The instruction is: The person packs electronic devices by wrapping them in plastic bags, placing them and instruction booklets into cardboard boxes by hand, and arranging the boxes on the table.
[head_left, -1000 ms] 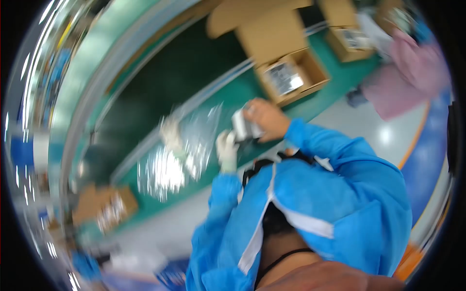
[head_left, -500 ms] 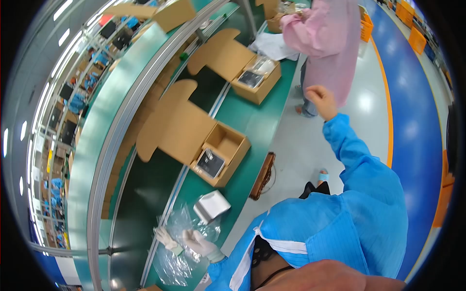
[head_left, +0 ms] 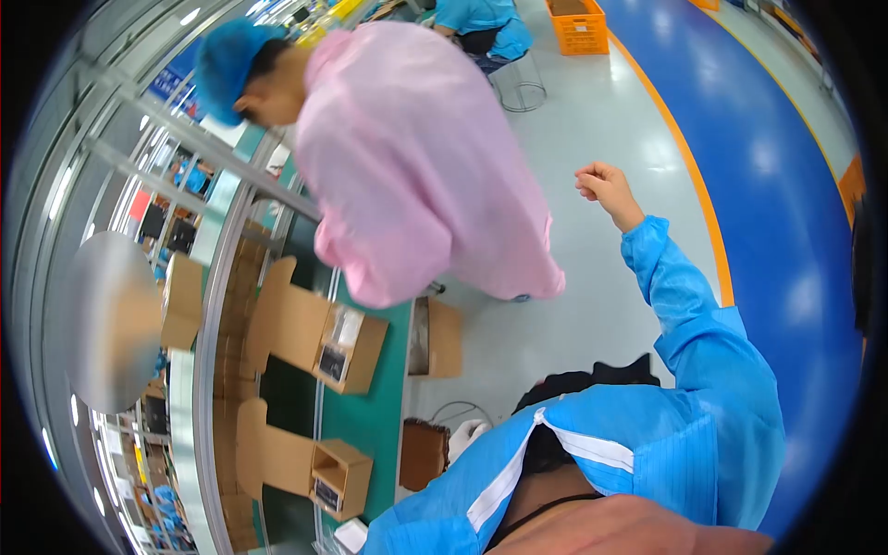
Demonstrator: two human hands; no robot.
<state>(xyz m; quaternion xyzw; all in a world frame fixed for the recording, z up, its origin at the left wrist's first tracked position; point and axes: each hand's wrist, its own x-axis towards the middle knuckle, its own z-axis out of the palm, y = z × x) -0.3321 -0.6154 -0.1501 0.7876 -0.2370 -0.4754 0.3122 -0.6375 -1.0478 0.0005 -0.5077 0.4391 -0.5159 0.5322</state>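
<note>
My right hand (head_left: 609, 192) is bare and stretched out over the grey floor, its fingers curled together with no object visible in them. Only part of my left hand (head_left: 465, 438), in a white glove, shows beside the blue sleeve; its fingers are mostly hidden. On the green bench (head_left: 388, 342), an open cardboard box (head_left: 351, 472) holds a dark, plastic-wrapped item. Farther along stands a second open box (head_left: 363, 356) with a dark item and white contents. A white box (head_left: 351, 535) lies at the bench's lower end, partly cut off by my sleeve.
A person in a pink gown (head_left: 416, 157) leans over the bench. Beside the bench are a brown stool (head_left: 424, 453) and a cardboard carton (head_left: 444, 338) on the floor. Farther back are an orange crate (head_left: 578, 32) and a seated person in blue (head_left: 499, 28).
My view has swung toward the person in pink, who now appears larger and farther left. My right hand has left the white box, which lies on the bench. My left hand is away from the plastic bags.
</note>
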